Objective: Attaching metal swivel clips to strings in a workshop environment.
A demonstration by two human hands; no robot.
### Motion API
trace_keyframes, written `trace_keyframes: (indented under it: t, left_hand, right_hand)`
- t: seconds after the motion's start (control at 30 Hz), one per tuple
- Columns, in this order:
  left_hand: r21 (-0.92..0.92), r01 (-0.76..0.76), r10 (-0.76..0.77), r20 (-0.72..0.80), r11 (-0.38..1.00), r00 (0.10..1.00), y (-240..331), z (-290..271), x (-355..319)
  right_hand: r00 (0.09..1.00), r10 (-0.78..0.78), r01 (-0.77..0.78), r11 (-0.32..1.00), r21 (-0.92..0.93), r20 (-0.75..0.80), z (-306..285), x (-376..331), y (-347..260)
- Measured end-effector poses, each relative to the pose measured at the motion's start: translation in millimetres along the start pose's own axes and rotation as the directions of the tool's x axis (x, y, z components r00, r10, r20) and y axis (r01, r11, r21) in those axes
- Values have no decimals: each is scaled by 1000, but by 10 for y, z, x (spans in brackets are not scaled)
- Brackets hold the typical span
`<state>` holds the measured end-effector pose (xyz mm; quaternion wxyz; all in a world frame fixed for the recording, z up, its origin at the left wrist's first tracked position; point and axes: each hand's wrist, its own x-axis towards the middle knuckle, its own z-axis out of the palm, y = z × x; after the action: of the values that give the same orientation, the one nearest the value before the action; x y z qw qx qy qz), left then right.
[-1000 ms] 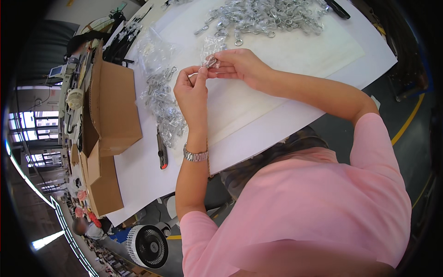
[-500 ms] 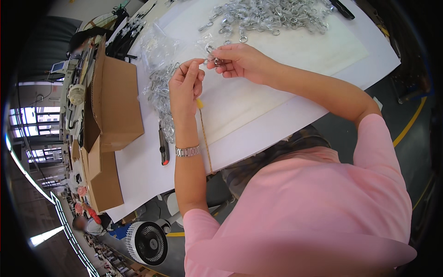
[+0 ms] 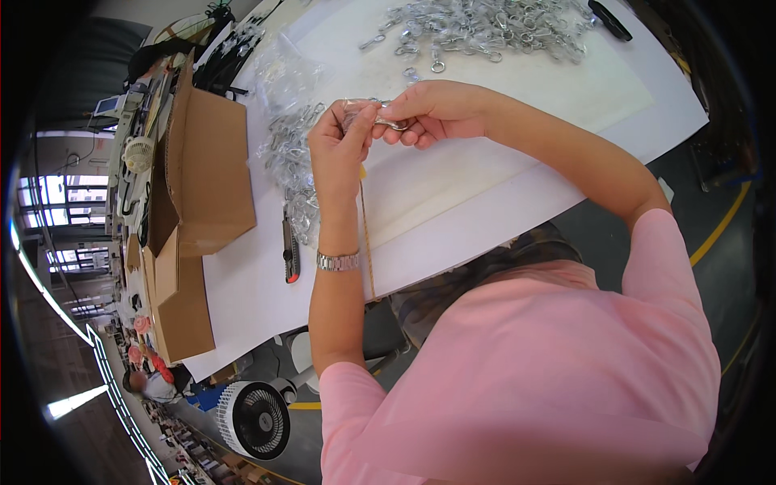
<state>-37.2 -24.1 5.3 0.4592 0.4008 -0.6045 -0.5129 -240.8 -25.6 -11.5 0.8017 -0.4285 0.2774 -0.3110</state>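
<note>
Above the table my two hands meet at the fingertips. The fingers of my left hand (image 3: 335, 145) pinch what looks like a small clear plastic bag (image 3: 350, 113). Thumb and fingers of my right hand (image 3: 440, 111) close on a shiny metal key ring clasp (image 3: 394, 124), whose far end is hidden by the fingers. Beyond my hands lies a large pile of metal key ring clasps (image 3: 505, 32), many seemingly in clear wrapping. A second heap of wrapped clasps (image 3: 293, 153) lies beside my left hand, with loose clear plastic bags (image 3: 283, 77) behind it.
A box cutter (image 3: 291, 250) and a yellow measuring tape (image 3: 366, 234) flank my left forearm. An open cardboard box (image 3: 214, 170) stands at the table's left edge. A black object (image 3: 610, 20) lies far right. A fan (image 3: 257, 420) stands at lower left.
My hands have come closer together, the left moving slightly right. The clasp now sits between the fingertips of both hands, and clear plastic shows at my left fingers.
</note>
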Motion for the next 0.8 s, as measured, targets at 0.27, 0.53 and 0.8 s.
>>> trace_keyframes:
  t: [0.27, 0.53, 0.8]
  left_hand:
    - [-200, 116, -80, 180, 973, 980, -4, -218, 50]
    - [136, 141, -148, 50, 981, 988, -35, -341, 83]
    - [210, 105, -170, 318, 972, 933, 60, -48, -37]
  right_hand:
    - [993, 88, -104, 969, 225, 78, -89, 35, 17]
    - [954, -202, 138, 952, -274, -220, 5, 22, -16]
    - [830, -510, 220, 673, -706, -228, 125, -3, 111]
